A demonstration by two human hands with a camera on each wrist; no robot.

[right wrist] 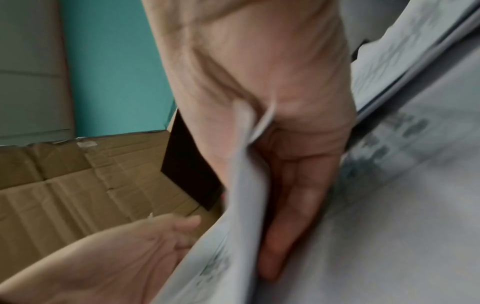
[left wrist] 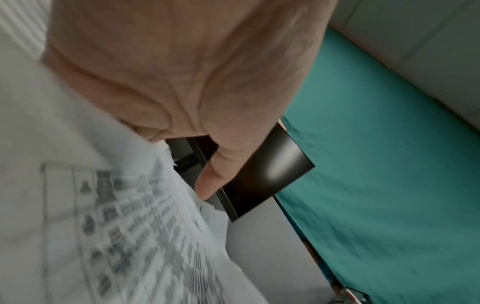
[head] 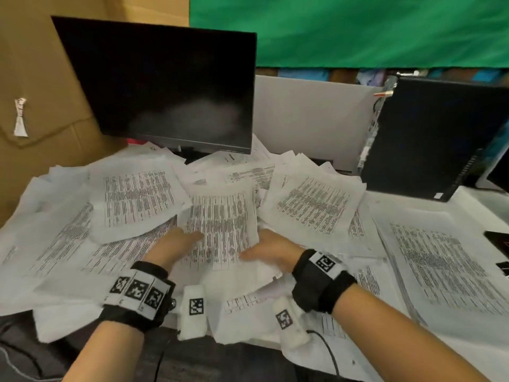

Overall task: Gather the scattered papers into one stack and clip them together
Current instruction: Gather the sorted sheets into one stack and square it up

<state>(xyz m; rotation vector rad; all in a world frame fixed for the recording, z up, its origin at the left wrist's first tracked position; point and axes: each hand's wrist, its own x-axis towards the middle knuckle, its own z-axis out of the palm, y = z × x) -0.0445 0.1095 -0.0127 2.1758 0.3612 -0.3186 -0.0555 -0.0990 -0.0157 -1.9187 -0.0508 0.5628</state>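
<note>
The print on the papers [head: 220, 221] is too small and smeary to read. The fingers of the left hand [head: 176, 244] go under the middle sheet, so how they lie is hidden. The right hand [head: 271, 250] is half hidden too — paper covers its fingertips. Both wrist views are blurred. The bench [head: 473, 194] is mostly buried under sheets. A black thing [head: 498, 242] at the right edge is cut off — no telling what it is.

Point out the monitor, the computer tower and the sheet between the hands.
monitor [head: 165, 86]: head view, middle of the dark screen.
computer tower [head: 429, 139]: head view, black side panel.
sheet [head: 220, 224]: head view, printed middle.
</note>
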